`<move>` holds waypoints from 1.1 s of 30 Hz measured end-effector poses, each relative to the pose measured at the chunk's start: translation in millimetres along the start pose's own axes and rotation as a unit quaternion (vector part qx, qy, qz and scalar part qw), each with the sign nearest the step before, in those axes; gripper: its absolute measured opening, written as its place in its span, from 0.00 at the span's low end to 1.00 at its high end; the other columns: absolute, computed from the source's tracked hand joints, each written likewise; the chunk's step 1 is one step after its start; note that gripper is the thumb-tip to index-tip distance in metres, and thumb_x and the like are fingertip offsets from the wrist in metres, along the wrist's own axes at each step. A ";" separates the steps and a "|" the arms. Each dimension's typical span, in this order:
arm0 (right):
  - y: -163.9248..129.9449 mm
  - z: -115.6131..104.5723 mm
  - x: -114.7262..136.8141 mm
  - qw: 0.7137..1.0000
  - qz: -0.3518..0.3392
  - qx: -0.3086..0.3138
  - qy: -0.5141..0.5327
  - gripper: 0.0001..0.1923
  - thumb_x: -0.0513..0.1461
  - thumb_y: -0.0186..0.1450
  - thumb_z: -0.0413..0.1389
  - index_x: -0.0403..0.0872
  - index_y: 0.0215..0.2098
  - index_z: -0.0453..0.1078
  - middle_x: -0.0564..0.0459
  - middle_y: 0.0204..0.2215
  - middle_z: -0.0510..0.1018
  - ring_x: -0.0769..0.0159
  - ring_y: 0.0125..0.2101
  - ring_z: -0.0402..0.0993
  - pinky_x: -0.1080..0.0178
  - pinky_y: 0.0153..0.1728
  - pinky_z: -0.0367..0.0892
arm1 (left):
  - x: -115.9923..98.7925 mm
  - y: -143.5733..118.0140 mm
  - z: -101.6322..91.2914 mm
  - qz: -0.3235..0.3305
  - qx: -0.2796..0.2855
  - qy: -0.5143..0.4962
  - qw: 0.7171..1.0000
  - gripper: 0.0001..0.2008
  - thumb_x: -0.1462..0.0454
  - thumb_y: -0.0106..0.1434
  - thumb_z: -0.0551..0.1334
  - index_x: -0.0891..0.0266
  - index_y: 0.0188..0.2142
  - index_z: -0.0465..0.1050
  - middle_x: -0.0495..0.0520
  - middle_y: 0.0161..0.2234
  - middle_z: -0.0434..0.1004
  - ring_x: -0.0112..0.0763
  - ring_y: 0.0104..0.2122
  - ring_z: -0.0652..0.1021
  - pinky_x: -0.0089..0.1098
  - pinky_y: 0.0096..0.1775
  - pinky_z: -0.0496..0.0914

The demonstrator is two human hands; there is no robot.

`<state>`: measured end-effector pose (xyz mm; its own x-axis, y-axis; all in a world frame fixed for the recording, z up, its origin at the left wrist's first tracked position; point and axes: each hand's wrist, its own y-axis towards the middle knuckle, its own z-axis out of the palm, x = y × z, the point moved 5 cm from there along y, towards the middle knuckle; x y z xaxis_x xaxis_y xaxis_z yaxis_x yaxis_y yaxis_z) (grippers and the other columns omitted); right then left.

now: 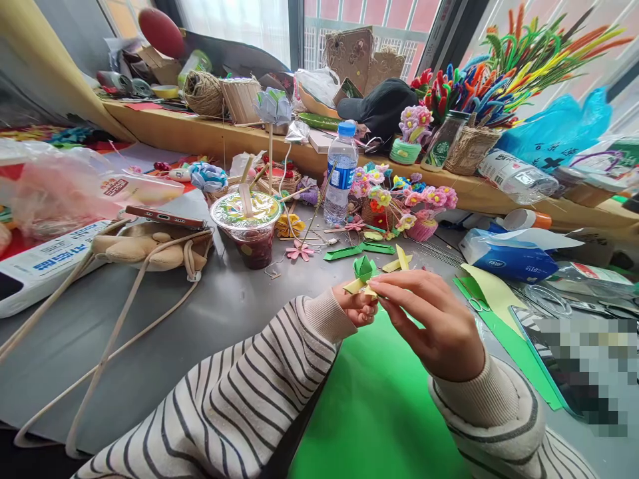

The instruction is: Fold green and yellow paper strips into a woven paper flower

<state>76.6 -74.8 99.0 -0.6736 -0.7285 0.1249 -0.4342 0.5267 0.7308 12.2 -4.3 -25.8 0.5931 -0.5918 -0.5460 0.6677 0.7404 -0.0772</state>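
Paper flower [363, 271], green and yellow, sits pinched between both my hands above the green sheet [379, 406], raised off the desk [150, 319] so the folds stay free to work. From the left, my left hand [355, 305] comes in from seven o'clock, striped sleeve crossing low, fingers [367, 311] curled shut under the flower's base. My right hand [434, 322] arches over from four o'clock, fingertips closed on the yellow strip. At eleven o'clock a sealed drink cup [248, 229] stands well apart.

Cream sleeves [239, 399], dark stripes
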 end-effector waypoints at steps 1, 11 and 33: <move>0.5 -0.6 -0.2 1.000 -0.002 0.003 -0.002 0.11 0.31 0.55 0.51 0.45 0.37 0.68 0.48 0.32 0.75 0.65 0.34 0.70 0.60 0.34 0.65 | 0.0 -1.3 3.5 -0.013 0.016 0.000 1.000 0.17 0.67 0.33 0.69 0.68 0.24 0.66 0.45 0.18 0.63 0.16 0.17 0.64 0.20 0.18 0.56; -5.0 2.1 1.2 0.997 -0.003 -0.057 -0.049 0.11 0.31 0.54 0.53 0.45 0.37 0.68 0.48 0.32 0.76 0.64 0.34 0.70 0.60 0.34 0.65 | -5.3 -7.0 15.4 -0.024 0.066 0.003 0.998 0.16 0.67 0.37 0.68 0.64 0.27 0.66 0.44 0.19 0.64 0.15 0.17 0.66 0.17 0.18 0.59; -8.8 4.9 -3.2 0.996 -0.067 -0.024 -0.049 0.14 0.30 0.54 0.52 0.46 0.39 0.66 0.49 0.32 0.76 0.67 0.33 0.72 0.64 0.34 0.70 | -16.8 -14.5 9.9 0.042 0.011 0.066 0.997 0.23 0.68 0.39 0.67 0.60 0.35 0.62 0.45 0.22 0.67 0.19 0.19 0.70 0.20 0.20 0.61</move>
<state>79.7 -75.0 88.9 -0.6674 -0.7437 -0.0397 -0.4965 0.4046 0.7680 -3.0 -8.2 -7.2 0.5832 -0.4798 -0.6555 0.6289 0.7775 -0.0096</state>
